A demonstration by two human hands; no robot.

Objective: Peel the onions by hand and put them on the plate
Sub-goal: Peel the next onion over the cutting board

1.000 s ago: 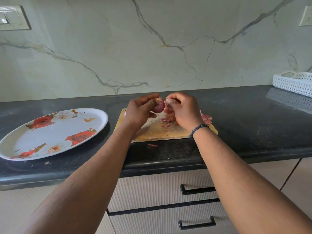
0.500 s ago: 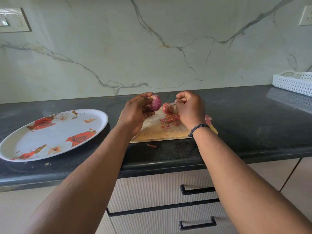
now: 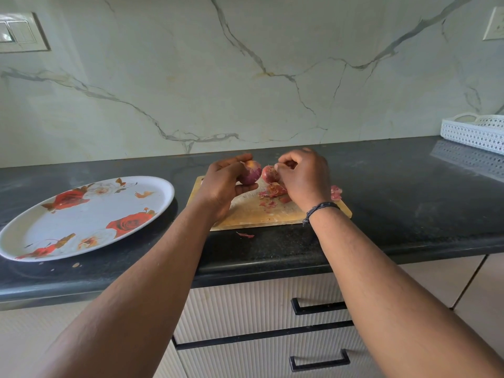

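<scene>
The onion (image 3: 249,173) sits in my left hand (image 3: 222,184), above the cutting board (image 3: 251,211). I judge it best to hold it steady and pull skin off in strips, dropping scraps (image 3: 272,190) there. My left fingers curl around it; my right hand (image 3: 305,178) pinches at a second onion (image 3: 269,174), grip partly hidden. The plate (image 3: 152,214) lies bare, left.

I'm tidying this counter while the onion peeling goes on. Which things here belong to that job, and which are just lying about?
Belongs to the job:
onion in the left hand
second onion at the right hand
floral plate
cutting board
peel scraps

Just lying about:
white perforated basket
wall switches
</scene>
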